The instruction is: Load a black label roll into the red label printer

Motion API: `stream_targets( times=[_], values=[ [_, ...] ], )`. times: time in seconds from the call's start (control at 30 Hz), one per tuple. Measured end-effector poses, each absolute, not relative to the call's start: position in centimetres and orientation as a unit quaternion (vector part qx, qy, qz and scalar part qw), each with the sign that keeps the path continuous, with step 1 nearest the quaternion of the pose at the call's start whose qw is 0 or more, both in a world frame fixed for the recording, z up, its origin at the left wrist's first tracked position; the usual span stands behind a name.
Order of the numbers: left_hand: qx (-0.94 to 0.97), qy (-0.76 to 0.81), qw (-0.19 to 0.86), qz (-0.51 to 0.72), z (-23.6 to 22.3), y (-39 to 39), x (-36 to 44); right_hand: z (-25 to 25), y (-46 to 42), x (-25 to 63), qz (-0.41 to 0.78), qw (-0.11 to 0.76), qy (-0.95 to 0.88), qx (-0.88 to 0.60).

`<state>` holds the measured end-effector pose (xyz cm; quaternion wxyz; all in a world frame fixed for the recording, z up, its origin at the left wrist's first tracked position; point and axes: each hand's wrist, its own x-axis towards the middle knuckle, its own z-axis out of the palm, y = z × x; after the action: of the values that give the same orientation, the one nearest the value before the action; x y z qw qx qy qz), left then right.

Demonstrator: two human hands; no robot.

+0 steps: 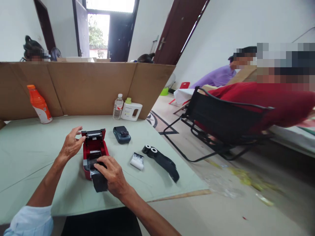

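Observation:
A small red label printer (94, 150) lies opened on the pale green table (31, 157). My left hand (71, 144) steadies the raised lid at its left edge, thumb on the lid. My right hand (112, 173) presses down on the printer's black front part (99, 182), fingers reaching into the open bay. A white paper roll piece (137, 161) lies just right of the printer. A black ribbon strip with two white-cored spools (161, 159) lies further right. A dark blue handheld device (121, 134) sits behind the printer.
An orange bottle (39, 104) stands at the back left. A water bottle (118, 107) and a white jug (131, 110) stand by the cardboard partition (86, 85). A black folding chair (221, 121) and seated people are at the right, beyond the table's edge.

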<state>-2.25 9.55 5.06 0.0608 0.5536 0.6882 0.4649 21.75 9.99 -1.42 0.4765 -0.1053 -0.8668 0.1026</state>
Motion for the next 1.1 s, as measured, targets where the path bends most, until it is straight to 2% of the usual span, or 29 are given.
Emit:
stream_targets(
  times=[0.17, 0.43, 0.67, 0.97, 1.1],
  values=[
    [0.573, 0.669, 0.076, 0.467, 4.7, 10.0, -2.1, -1.4, 9.8, 21.7, 0.109, 0.463, -0.872, -0.117],
    [0.616, 0.641, 0.087, 0.450, 5.6, 7.5, -0.8, -1.9, 9.4, 21.6, 0.103, 0.500, -0.852, -0.116],
    [0.683, 0.607, 0.073, 0.400, 3.5, 3.1, 0.5, -2.0, 9.5, 21.6, 0.098, 0.516, -0.845, -0.102],
    [0.737, 0.588, 0.022, 0.332, 0.5, 1.0, 0.0, -2.9, 9.8, 22.9, 0.091, 0.485, -0.858, -0.145],
    [0.726, 0.603, 0.007, 0.329, -0.6, 0.5, 0.5, -3.9, 11.6, 23.8, 0.103, 0.437, -0.872, -0.196]
  ],
)
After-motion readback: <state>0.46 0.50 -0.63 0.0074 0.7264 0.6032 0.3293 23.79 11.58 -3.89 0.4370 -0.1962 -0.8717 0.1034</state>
